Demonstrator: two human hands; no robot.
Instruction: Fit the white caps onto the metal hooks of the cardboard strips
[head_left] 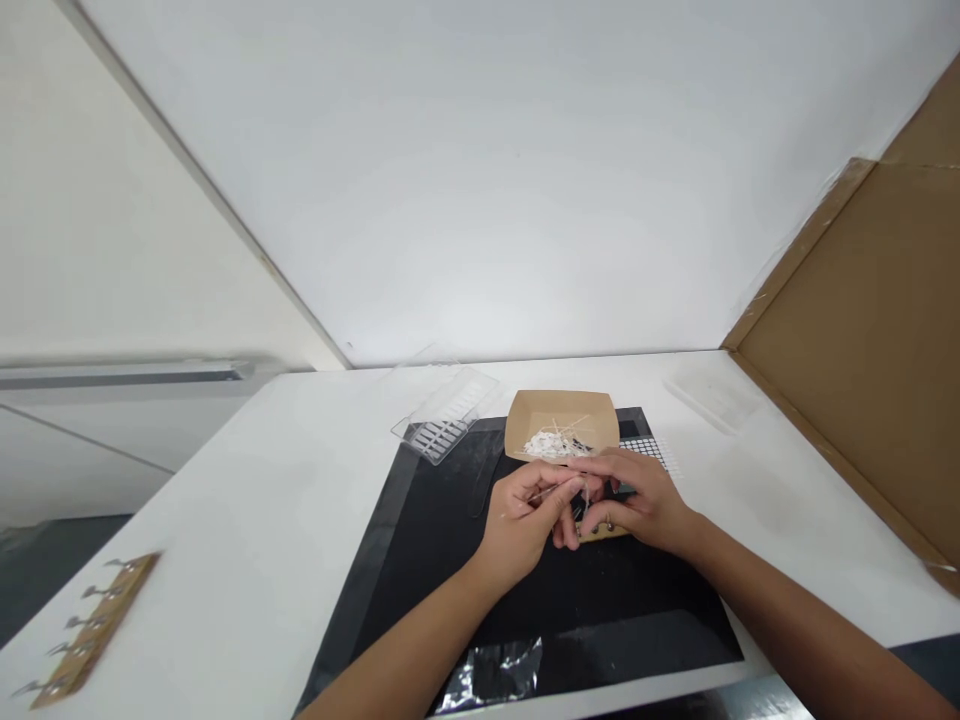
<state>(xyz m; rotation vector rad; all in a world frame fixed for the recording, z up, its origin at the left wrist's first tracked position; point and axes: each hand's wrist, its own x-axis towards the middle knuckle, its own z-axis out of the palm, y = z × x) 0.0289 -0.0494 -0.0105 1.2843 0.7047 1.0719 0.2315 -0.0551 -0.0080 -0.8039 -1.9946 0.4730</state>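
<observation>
My left hand (525,515) and my right hand (637,500) meet above the black mat (450,590). The fingers of my left hand are pinched around a thin, clear strip-like piece (551,490), too small to make out well. My right hand has its fingers curled, the fingertips close to that piece; whether they grip it is hidden. Partly behind my right hand lies a wooden strip with metal clips (604,532). Just beyond my hands is a brown paper tray (562,402) with white bits (551,443) and thin sticks in it.
Clear plastic trays (442,425) overlap the mat's back left corner. A sheet of white dots (649,450) lies at back right, with a translucent lid (712,395) farther off. Another clip strip (97,630) is at far left. Brown cardboard (862,340) borders the right side.
</observation>
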